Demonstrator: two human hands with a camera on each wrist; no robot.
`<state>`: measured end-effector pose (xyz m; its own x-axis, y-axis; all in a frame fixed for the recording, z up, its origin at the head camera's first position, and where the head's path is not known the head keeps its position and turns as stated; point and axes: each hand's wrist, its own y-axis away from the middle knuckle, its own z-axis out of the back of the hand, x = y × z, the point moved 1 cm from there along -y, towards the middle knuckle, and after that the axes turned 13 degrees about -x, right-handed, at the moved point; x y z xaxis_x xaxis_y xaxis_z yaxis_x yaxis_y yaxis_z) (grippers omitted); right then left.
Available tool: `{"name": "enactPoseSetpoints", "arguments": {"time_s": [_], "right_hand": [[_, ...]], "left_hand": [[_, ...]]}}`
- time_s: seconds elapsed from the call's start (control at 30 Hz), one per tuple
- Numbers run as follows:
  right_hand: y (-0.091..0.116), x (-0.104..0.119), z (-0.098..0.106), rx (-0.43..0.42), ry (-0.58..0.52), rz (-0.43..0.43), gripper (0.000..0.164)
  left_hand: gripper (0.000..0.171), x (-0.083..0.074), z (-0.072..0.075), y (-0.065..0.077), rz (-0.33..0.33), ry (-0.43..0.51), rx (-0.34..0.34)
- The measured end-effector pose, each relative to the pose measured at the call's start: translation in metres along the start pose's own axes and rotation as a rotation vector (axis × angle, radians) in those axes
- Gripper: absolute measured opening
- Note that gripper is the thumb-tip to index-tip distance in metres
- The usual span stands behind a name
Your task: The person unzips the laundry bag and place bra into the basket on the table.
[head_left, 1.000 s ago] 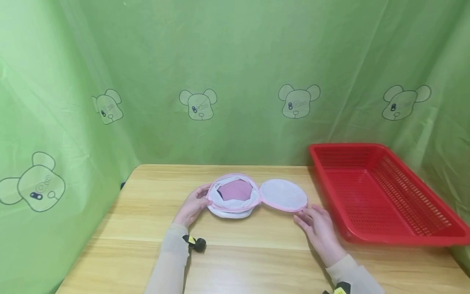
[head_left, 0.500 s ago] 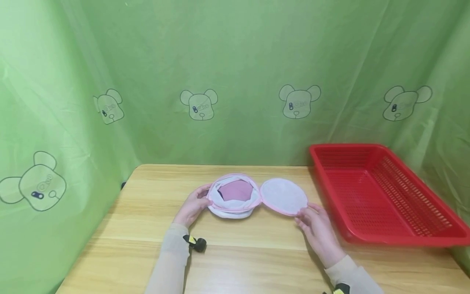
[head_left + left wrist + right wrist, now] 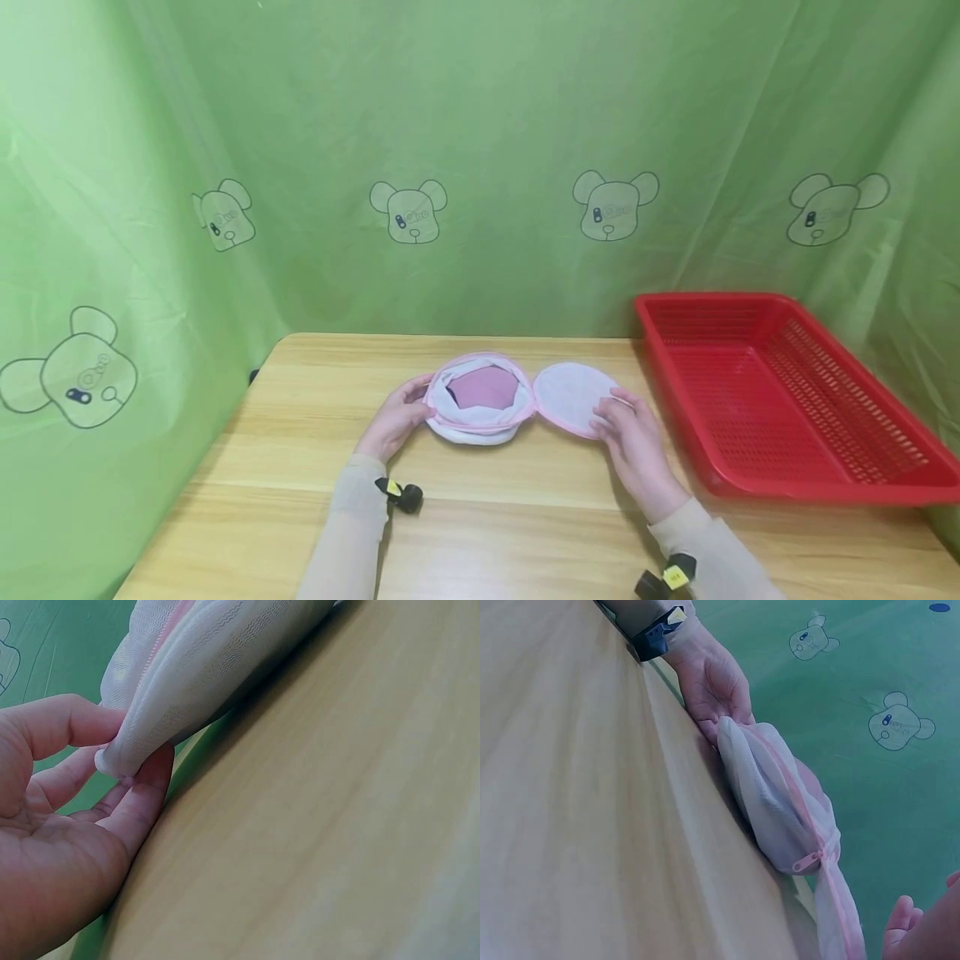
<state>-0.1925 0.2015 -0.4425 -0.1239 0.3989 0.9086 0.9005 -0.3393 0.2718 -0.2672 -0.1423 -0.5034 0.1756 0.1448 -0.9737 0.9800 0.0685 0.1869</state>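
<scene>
A round white mesh laundry bag (image 3: 480,436) with pink zipper trim lies unzipped on the table. Mauve fabric with a dark edge (image 3: 486,388) shows inside. The bag's round lid (image 3: 566,396) is folded out to the right. At the left side, my left hand (image 3: 392,423) pinches the bag's edge between thumb and fingers, clearly seen in the left wrist view. My right hand (image 3: 637,442) has its fingers over the lid's right part. In the right wrist view only a few right fingers (image 3: 904,915) show beside the lid, and a pink zipper pull (image 3: 806,862) hangs at the joint.
A red perforated plastic basket (image 3: 708,467) stands at the right of the wooden table (image 3: 510,533). Green curtain (image 3: 480,283) with bear-head prints encloses the back and sides. Each wrist wears a small black camera (image 3: 408,498) on a strap.
My right hand has moved from the lid's lower right edge leftward and up, so its fingers now lie over the lid. My left hand has kept its grip on the bag.
</scene>
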Motion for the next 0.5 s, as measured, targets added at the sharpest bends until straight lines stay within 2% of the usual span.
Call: {"name": "enactPoseSetpoints", "arguments": {"time_s": [0.2, 0.5], "right_hand": [[-0.005, 0.004, -0.015, -0.026, 0.071, 0.064, 0.024], [-0.006, 0.006, -0.036, 0.027, 0.401, 0.346, 0.033]], "left_hand": [[0.07, 0.0, 0.0, 0.0, 0.002, 0.003, -0.005], [0.07, 0.0, 0.0, 0.0, 0.001, 0.003, 0.001]]}}
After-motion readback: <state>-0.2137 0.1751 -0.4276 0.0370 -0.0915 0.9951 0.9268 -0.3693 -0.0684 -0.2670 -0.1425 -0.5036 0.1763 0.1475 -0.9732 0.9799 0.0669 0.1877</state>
